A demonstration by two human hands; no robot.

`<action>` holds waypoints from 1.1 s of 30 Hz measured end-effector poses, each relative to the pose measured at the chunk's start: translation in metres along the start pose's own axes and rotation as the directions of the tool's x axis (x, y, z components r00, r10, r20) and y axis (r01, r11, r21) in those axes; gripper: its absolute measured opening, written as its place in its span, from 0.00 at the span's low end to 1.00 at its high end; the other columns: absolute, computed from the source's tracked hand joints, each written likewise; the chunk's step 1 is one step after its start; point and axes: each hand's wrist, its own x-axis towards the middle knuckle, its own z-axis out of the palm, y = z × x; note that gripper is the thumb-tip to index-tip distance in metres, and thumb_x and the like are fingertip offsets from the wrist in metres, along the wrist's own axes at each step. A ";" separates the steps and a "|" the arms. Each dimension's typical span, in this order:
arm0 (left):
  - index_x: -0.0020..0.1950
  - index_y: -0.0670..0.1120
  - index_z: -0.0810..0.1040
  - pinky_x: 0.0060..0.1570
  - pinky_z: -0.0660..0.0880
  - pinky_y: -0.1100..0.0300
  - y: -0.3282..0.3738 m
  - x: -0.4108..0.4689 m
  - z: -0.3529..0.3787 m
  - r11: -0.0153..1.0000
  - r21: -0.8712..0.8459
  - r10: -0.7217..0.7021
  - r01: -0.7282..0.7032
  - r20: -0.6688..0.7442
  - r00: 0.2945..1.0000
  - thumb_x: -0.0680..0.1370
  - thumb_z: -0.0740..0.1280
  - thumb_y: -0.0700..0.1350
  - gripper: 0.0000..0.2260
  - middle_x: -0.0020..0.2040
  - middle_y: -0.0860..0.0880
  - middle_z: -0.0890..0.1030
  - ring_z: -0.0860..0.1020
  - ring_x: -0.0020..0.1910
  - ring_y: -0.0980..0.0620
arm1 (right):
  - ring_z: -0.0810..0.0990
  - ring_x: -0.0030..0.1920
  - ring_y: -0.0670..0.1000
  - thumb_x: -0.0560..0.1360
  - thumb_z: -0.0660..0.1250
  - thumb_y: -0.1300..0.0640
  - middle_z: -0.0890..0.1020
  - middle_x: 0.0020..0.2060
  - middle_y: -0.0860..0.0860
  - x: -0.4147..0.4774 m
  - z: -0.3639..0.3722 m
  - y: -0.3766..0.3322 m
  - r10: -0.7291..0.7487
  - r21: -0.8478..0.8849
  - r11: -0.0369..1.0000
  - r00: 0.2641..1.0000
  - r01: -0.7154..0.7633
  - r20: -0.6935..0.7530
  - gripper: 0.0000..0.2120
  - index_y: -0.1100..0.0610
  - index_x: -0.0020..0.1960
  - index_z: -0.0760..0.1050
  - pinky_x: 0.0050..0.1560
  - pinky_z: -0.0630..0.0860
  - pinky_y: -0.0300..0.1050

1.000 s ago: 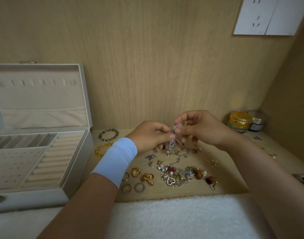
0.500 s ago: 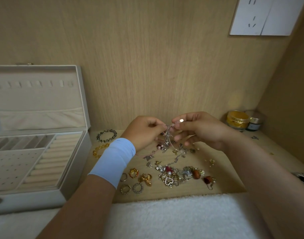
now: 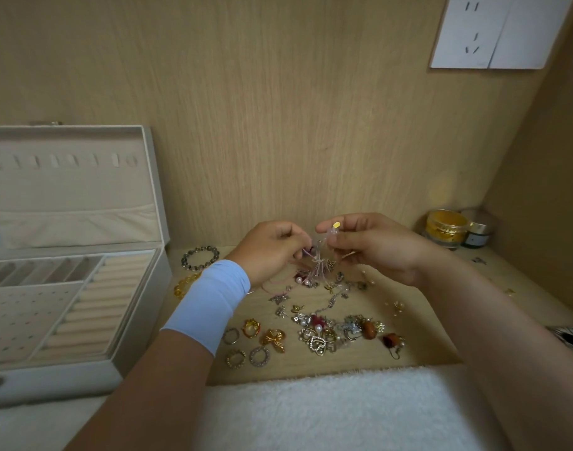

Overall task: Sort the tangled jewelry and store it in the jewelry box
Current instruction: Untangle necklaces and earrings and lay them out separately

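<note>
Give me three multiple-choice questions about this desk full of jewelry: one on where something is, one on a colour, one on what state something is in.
1. Where does the jewelry box stand?
A) to the left of the loose jewelry
B) to its right, by the jars
C) between the two hands

2. What colour is the wristband on the left forearm?
A) red
B) light blue
C) black

3. What are the left hand and right hand doing?
A) lying flat on the desk
B) closing the box
C) both pinching the tangled chains

Answers:
1. A: the box fills the left edge of the view, and the pile lies to its right.
2. B: the band is pale blue.
3. C: both hands' fingertips meet on the tangle, which they hold up above the desk.
</note>
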 end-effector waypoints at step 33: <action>0.54 0.47 0.78 0.46 0.80 0.56 0.002 -0.007 -0.004 0.975 -0.095 -0.173 0.203 0.259 0.950 0.80 0.65 0.35 0.09 0.47 0.44 0.80 0.80 0.40 0.49 | 0.67 0.27 0.47 0.79 0.64 0.69 0.76 0.38 0.55 0.005 0.010 0.002 0.053 0.178 0.983 0.998 -0.048 -0.026 0.14 0.59 0.61 0.77 0.38 0.81 0.48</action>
